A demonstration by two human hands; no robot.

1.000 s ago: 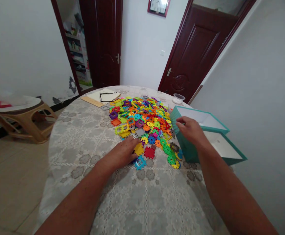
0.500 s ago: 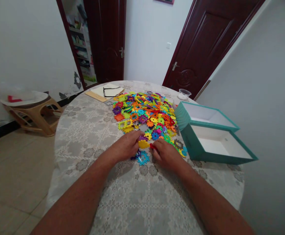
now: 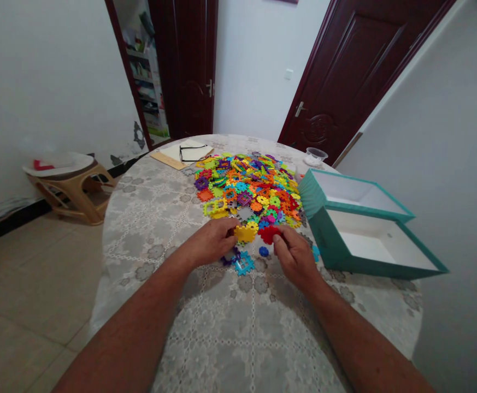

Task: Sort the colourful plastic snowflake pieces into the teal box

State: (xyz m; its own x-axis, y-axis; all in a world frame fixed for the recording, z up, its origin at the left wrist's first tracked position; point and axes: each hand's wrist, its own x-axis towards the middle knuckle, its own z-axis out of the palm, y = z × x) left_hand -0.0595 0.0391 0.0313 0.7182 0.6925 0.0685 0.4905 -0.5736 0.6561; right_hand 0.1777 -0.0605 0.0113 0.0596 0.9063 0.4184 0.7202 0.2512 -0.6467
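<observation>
My left hand pinches a yellow square building piece with notched edges. Facing it from the right, my right hand has its thumb and fingers closed on a red notched building piece. The two pieces are close together above the table, with a narrow gap between them. Beneath them lie a light-blue frame piece, a dark purple piece partly under my left hand, and a small round blue piece. Just beyond my hands spreads a heap of colourful plastic pieces.
Two teal boxes with white insides stand right of the heap. Behind them is a clear plastic bowl. Black glasses rest on paper at the back left. A wooden stool stands left of the patterned tablecloth.
My right hand has come from beside the teal boxes to the table's middle and picked up the red piece. My left hand has lifted the yellow piece. The view has shifted slightly.
</observation>
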